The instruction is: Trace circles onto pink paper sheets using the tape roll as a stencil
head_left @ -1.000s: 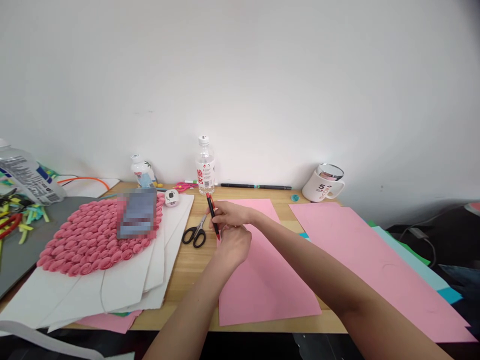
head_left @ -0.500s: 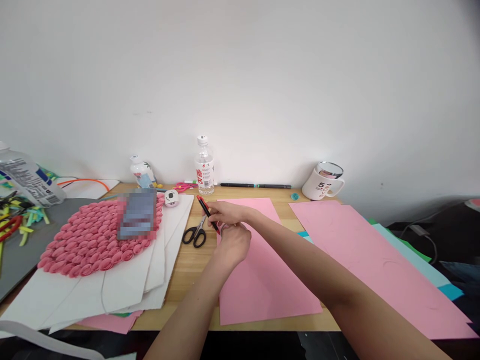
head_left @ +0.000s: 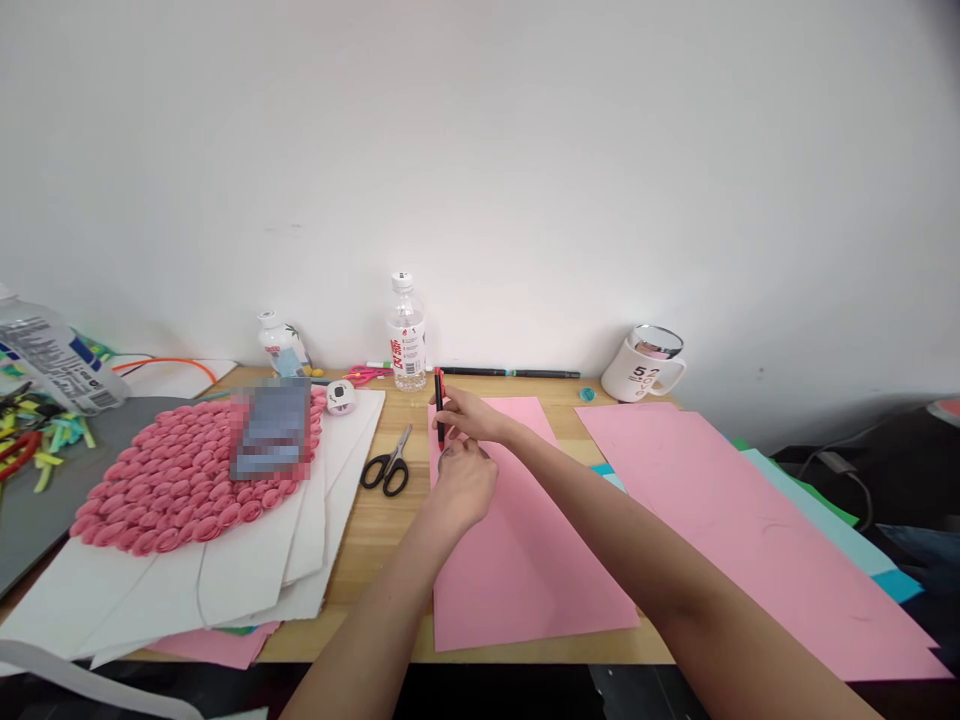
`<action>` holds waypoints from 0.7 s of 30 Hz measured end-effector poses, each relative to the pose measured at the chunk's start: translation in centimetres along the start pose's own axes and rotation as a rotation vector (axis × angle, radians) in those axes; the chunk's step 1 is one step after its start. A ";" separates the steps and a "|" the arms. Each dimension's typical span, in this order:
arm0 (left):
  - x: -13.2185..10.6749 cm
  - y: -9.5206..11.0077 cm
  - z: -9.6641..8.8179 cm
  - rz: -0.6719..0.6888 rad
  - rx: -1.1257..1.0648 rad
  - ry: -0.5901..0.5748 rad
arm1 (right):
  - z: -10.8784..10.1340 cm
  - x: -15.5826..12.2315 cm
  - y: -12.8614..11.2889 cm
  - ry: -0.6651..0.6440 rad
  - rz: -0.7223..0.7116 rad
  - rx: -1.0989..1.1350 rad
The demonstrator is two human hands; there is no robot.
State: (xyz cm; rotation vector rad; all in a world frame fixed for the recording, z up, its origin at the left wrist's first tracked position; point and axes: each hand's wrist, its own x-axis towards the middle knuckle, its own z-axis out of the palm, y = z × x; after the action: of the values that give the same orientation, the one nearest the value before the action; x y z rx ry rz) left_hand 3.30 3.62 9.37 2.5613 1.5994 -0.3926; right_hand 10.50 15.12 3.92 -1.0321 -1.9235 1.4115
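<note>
A black pen with red ends (head_left: 440, 410) stands almost upright in the fingers of my right hand (head_left: 472, 415), near the far left corner of a pink paper sheet (head_left: 525, 570). Just in front of it, my left hand (head_left: 466, 482) is curled low over the same sheet, fingers closed on a small round object (head_left: 443, 461). Only a bit of that object's greyish rim shows; the rest is under the hand. Black-handled scissors (head_left: 388, 465) lie on the wood to the left, slightly apart.
At left, white boards (head_left: 247, 570) carry a pink petal-like mat (head_left: 165, 480) and a blurred phone (head_left: 271, 430). A water bottle (head_left: 408, 340) and a white mug (head_left: 643, 365) stand by the wall. More pink paper (head_left: 720, 520) lies at right.
The pen has swung from a leftward slant to nearly upright, and my right hand has shifted slightly with it. My left hand stays in about the same place on the paper.
</note>
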 end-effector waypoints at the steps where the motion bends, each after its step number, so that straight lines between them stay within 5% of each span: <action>1: 0.0 0.0 0.0 -0.005 -0.019 -0.010 | -0.1 0.0 -0.1 0.015 0.009 0.006; 13: 0.1 -0.2 -0.1 0.022 -0.055 -0.047 | -3.1 -3.9 1.8 0.340 0.097 0.035; 17: -0.3 -0.2 -0.3 0.029 -0.056 -0.032 | -4.0 -7.6 1.7 0.452 0.117 0.116; 21: -0.9 -0.7 0.1 0.063 -0.114 0.014 | -4.1 -13.1 1.5 0.708 0.152 0.246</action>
State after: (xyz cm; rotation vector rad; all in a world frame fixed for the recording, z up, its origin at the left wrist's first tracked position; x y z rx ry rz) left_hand 2.30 3.07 9.53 2.5271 1.4946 -0.2710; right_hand 21.50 6.80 4.05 -1.3448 -1.1538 1.1086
